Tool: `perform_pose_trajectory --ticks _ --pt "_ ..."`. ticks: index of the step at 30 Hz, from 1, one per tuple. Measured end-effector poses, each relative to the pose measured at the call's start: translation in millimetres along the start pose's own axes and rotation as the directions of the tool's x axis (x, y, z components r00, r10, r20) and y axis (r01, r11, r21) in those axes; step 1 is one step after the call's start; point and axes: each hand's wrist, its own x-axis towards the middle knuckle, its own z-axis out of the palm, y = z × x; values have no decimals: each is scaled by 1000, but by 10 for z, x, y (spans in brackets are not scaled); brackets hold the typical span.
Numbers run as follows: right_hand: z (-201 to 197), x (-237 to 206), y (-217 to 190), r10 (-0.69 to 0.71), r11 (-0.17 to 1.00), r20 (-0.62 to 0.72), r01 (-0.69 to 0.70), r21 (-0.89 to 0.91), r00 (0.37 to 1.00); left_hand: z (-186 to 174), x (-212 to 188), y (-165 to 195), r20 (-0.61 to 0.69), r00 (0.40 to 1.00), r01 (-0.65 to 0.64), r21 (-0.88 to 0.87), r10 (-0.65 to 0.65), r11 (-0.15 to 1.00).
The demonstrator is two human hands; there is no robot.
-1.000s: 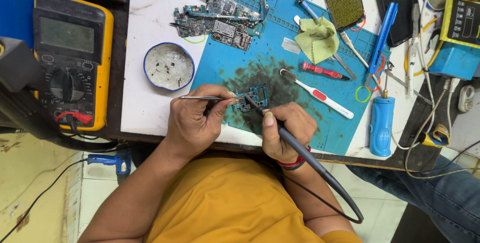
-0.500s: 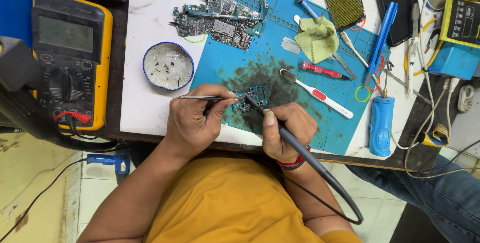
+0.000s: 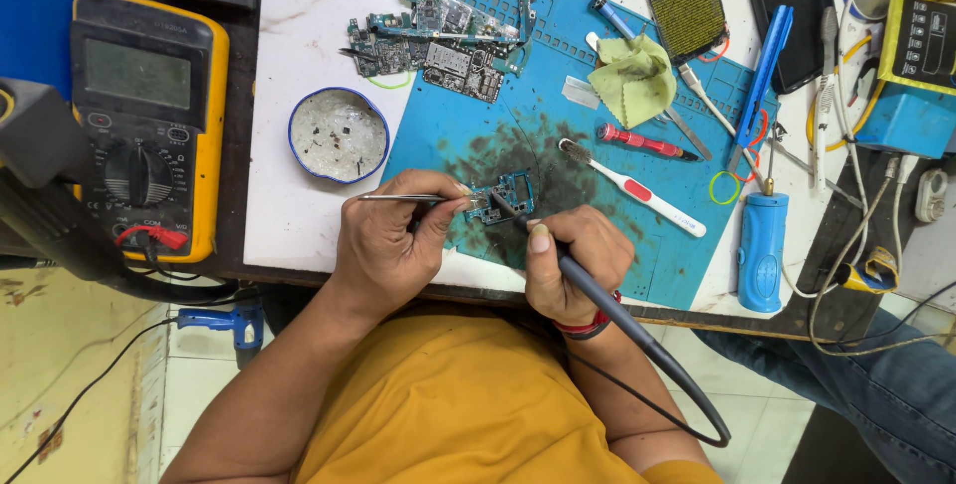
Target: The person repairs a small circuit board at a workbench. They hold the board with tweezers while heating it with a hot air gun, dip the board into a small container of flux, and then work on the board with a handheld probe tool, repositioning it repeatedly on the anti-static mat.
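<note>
A small teal circuit board lies on a stained blue work mat near the table's front edge. My left hand grips thin metal tweezers, whose tips touch the board's left side. My right hand holds a dark soldering iron like a pen, its tip resting on the board. The iron's black cable loops down past my yellow shirt.
A yellow multimeter sits at the left, a round blue-rimmed tin beside the mat. Larger circuit boards, a toothbrush, red screwdriver, green cloth, blue tools and cables lie beyond and to the right.
</note>
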Motion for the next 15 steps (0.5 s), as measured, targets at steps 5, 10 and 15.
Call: perform_pose_trajectory --ticks 5,10,15 --pt "-5 -14 4 -2 1000 4 2 -6 1000 2 -2 -10 -1 1000 10 3 -10 1000" --pt "-19 -42 -1 22 1000 -70 -23 -15 997 1 -2 -19 -9 999 -46 36 47 998" --pt "-62 66 -1 -39 997 34 41 -63 999 -20 -10 3 13 1000 -11 -13 11 1000"
